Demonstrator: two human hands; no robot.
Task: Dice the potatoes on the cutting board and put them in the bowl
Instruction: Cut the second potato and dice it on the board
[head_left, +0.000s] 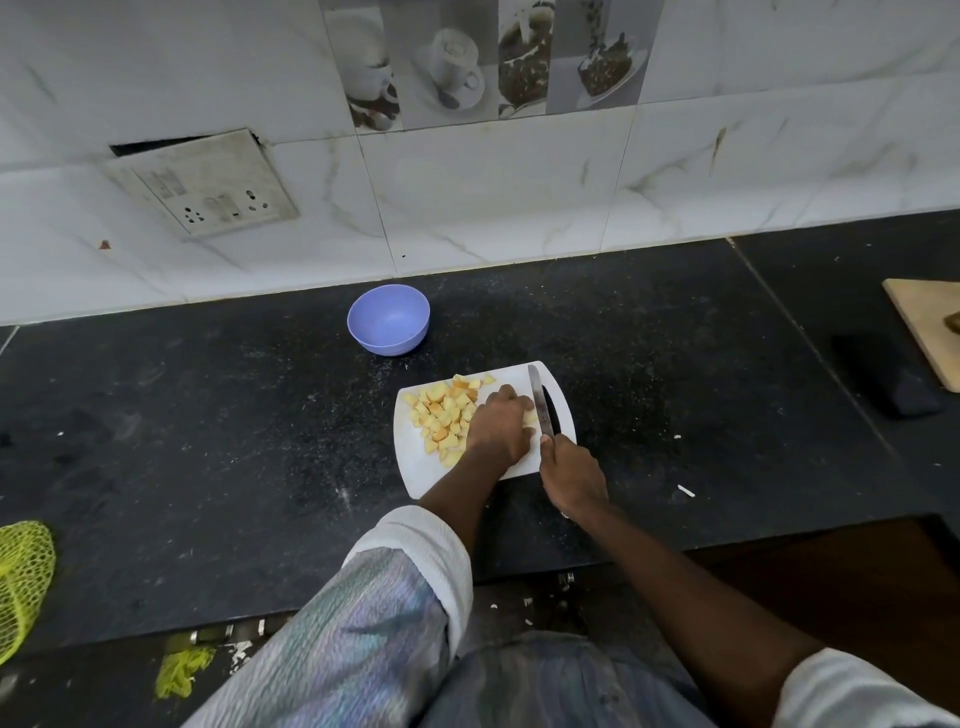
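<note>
Right grip clamps the knife, left grip curls on potato between them, dice left.

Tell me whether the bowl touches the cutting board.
Apart. The head view shows a strip of black counter between the bowl and the cutting board's far edge.

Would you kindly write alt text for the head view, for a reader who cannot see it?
On a white cutting board, the left hand steadies a potato piece while the right hand holds a knife against it. Diced potato is heaped on the board's left; an empty purple bowl sits behind on the black counter.
</note>
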